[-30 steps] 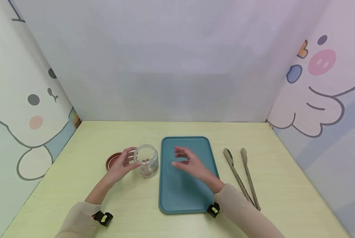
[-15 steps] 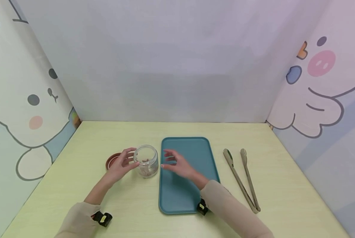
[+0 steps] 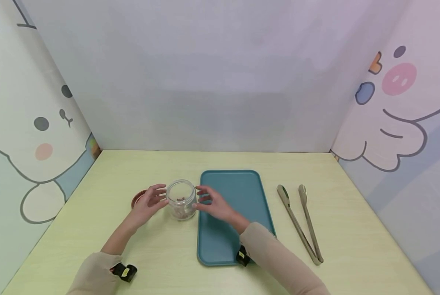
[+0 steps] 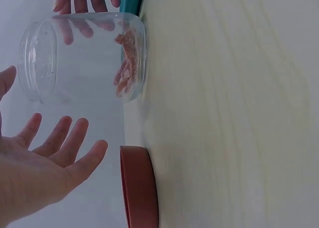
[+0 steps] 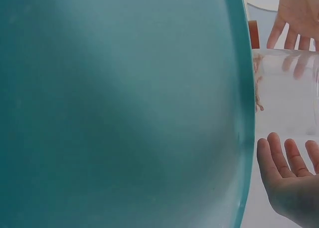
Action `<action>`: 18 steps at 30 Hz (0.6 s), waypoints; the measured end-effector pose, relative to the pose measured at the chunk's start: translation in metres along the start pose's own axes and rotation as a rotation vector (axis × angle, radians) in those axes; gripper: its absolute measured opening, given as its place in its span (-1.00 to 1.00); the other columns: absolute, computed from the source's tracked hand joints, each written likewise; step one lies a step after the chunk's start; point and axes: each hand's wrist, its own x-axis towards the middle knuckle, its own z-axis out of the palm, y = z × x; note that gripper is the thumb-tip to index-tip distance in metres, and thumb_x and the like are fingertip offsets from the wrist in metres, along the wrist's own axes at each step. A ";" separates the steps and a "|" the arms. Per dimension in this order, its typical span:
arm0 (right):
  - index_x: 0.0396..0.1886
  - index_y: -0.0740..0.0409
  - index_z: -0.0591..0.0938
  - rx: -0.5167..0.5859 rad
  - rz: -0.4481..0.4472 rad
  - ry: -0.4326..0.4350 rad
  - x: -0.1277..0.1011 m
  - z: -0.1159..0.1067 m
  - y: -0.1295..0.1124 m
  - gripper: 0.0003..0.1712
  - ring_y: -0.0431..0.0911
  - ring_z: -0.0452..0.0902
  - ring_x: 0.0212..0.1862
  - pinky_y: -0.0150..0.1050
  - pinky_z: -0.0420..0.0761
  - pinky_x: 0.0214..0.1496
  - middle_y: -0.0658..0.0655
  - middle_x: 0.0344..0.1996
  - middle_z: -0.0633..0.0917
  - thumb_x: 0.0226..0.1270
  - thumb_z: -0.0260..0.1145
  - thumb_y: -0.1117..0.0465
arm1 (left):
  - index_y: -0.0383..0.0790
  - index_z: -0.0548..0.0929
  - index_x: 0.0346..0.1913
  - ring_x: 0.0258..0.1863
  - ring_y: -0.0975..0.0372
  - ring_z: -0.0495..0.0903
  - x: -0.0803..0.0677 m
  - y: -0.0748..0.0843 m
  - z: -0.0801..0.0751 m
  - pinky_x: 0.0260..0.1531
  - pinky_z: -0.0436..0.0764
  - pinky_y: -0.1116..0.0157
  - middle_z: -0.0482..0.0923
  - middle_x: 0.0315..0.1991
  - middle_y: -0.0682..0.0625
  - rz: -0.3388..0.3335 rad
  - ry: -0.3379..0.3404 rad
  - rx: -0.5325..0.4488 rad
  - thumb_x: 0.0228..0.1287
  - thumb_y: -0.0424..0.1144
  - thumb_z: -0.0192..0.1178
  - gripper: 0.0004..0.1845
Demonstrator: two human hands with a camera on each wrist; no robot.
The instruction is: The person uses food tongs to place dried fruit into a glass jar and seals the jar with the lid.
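A clear glass jar [image 3: 181, 199] without its lid stands on the table just left of the teal tray [image 3: 238, 237]. Some orange-brown pieces [image 4: 127, 68] lie at its bottom. My left hand [image 3: 150, 201] is open at the jar's left side, fingers spread, with a small gap to the glass in the left wrist view. On the jar's right my right hand [image 3: 209, 203] is open over the tray's left edge, fingertips close to the glass; I cannot tell whether they touch. Both hands flank the jar [image 5: 286, 88], holding nothing.
A reddish-brown lid [image 3: 136, 199] lies flat behind my left hand. Metal tongs [image 3: 302, 223] lie to the right of the tray. Panels with cartoon animals wall in the table on the left, back and right.
My right hand has moved left across the tray up to the jar's right side. The left hand and the jar have stayed in place.
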 end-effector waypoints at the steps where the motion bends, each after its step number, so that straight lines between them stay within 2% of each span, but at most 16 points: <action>1: 0.19 0.37 0.25 -0.002 -0.004 0.000 0.000 0.001 0.000 -0.40 0.23 0.36 -0.02 -0.18 0.49 -0.11 0.38 -0.03 0.38 0.16 0.22 0.37 | -0.27 0.20 0.20 0.09 -0.11 0.29 -0.001 0.001 -0.002 -0.05 0.42 0.11 0.27 0.11 -0.32 0.002 0.013 0.011 0.18 -0.16 0.14 -0.42; 6: 0.17 0.36 0.27 -0.022 -0.006 0.004 0.002 0.003 0.000 -0.42 0.20 0.39 -0.05 -0.25 0.50 -0.16 0.30 -0.08 0.41 0.15 0.23 0.36 | -0.30 0.17 0.22 0.10 -0.07 0.28 -0.003 0.003 -0.015 0.05 0.30 0.05 0.26 0.11 -0.32 -0.018 0.073 0.073 0.23 -0.12 0.08 -0.42; 10: 0.17 0.35 0.27 -0.031 -0.001 0.006 0.002 0.004 -0.002 -0.41 0.19 0.39 -0.05 -0.26 0.50 -0.18 0.28 -0.08 0.42 0.15 0.23 0.35 | -0.30 0.12 0.25 0.17 -0.09 0.15 -0.005 0.004 -0.029 0.08 0.18 -0.06 0.18 0.17 -0.30 -0.056 0.119 0.136 0.23 -0.05 0.06 -0.36; 14: 0.18 0.34 0.26 -0.049 -0.001 0.004 0.002 0.006 -0.002 -0.40 0.20 0.37 -0.04 -0.27 0.49 -0.17 0.28 -0.06 0.41 0.14 0.24 0.35 | -0.36 0.08 0.26 0.20 -0.16 0.02 -0.008 -0.001 -0.044 0.05 0.12 -0.16 0.08 0.21 -0.36 -0.095 0.152 0.284 0.23 -0.01 0.05 -0.30; 18: 0.19 0.34 0.25 -0.077 0.005 0.006 0.003 0.008 -0.003 -0.36 0.18 0.36 -0.01 -0.24 0.50 -0.13 0.27 -0.03 0.40 0.11 0.27 0.35 | -0.48 0.08 0.24 0.14 -0.25 0.06 -0.012 -0.016 -0.058 -0.01 0.16 -0.19 0.08 0.14 -0.46 -0.107 0.126 0.453 0.25 -0.12 0.06 -0.34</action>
